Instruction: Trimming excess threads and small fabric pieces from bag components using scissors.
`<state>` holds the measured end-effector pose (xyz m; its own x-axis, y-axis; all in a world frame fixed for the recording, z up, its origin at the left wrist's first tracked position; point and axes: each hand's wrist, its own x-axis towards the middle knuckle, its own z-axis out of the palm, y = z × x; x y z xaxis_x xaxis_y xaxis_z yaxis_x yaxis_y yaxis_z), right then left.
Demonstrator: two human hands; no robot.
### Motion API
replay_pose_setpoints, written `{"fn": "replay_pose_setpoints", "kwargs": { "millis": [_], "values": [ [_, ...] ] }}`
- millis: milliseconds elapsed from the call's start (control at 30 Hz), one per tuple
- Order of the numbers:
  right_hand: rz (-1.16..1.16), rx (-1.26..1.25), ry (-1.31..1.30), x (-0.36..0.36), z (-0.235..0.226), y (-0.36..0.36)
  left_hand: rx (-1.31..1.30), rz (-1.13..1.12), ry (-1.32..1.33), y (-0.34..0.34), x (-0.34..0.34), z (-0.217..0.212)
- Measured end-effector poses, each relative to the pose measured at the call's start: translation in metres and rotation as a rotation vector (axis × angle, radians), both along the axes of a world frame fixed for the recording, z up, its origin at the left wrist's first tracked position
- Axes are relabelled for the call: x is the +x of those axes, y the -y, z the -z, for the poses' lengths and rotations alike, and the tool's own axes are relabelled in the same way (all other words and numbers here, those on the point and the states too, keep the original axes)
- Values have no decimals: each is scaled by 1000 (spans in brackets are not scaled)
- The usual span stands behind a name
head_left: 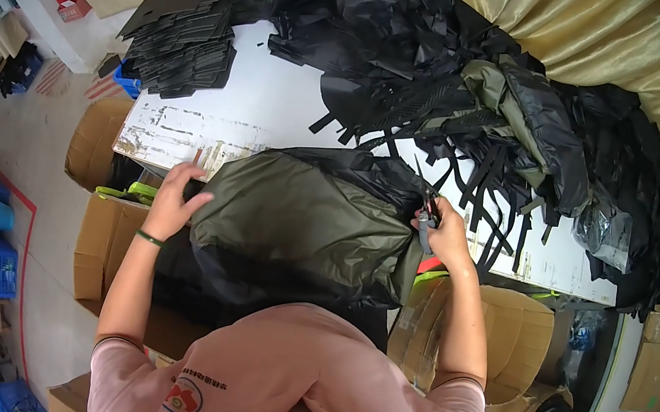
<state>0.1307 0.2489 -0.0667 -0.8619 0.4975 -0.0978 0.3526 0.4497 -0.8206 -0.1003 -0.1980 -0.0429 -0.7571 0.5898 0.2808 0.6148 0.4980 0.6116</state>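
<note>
While the right hand (449,234) grips scissors (426,233) right of centre, the left hand (174,202) spreads open beside the green cloth (293,213) mid-frame; keeping blade tips from snagging it seems wise.

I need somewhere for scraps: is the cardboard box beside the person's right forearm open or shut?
Open. No closed flaps cover the top of the cardboard box, and its inner walls show.
</note>
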Motion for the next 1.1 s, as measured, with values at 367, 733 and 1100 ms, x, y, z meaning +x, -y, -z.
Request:
{"fn": "replay_pose_setpoints", "kwargs": {
  "millis": [367,733,1100],
  "values": [
    [361,696,-67,16,-5,15,91,585,-190,-178,5,8],
    [363,-197,-93,37,38,-55,-221,618,-107,-221,-7,56],
    [315,-189,-328,32,-69,-49,-26,706,200,-195,-12,0]
  ]
}}
